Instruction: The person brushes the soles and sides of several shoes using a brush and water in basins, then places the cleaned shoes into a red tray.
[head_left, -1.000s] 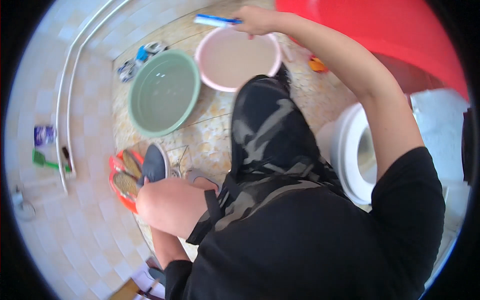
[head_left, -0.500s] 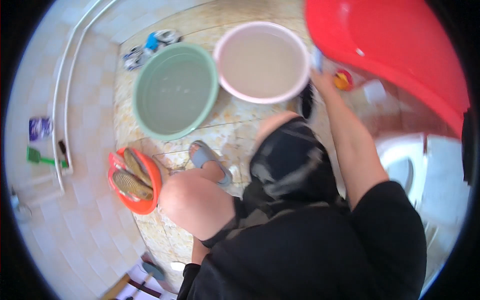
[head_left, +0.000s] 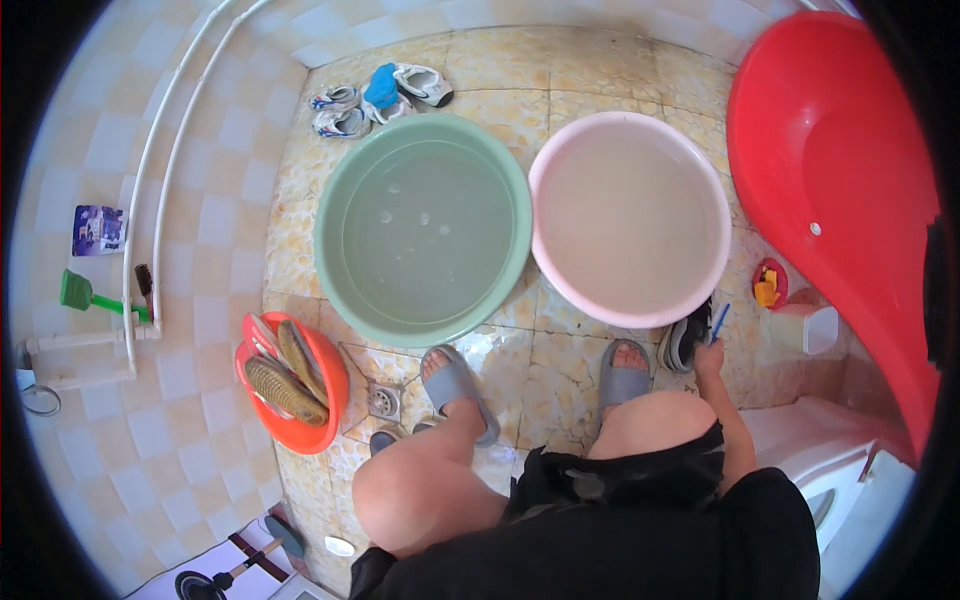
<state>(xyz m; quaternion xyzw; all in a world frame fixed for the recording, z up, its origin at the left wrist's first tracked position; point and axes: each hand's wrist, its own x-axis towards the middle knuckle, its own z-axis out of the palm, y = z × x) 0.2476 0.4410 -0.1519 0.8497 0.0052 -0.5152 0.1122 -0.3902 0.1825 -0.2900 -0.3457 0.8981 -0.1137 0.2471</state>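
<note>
My right hand [head_left: 709, 357] is down by the floor beyond my right knee, closed. A slim blue stick-like thing [head_left: 721, 318] juts out of it; I cannot make out its full shape. Close beside this hand a black shoe with a pale edge [head_left: 684, 340] rests on the tiles, partly under the rim of a pink basin [head_left: 722, 262] of cloudy water. To the left, touching the pink one, stands a green basin [head_left: 325, 240] with greyish water and a few bubbles. My left hand is out of sight.
An orange tub [head_left: 336, 372] with ridged washboards sits left, by a floor drain [head_left: 384, 400]. White shoes [head_left: 424, 84] with a blue cloth [head_left: 381, 86] lie behind. Right are a red bathtub [head_left: 770, 130], a small red bowl [head_left: 768, 284], a white container [head_left: 808, 328] and a toilet [head_left: 822, 500].
My right hand has come back toward me with the blue thing, from beside the pink basin to the black shoe. The view has shifted. My left forearm has left the picture.
</note>
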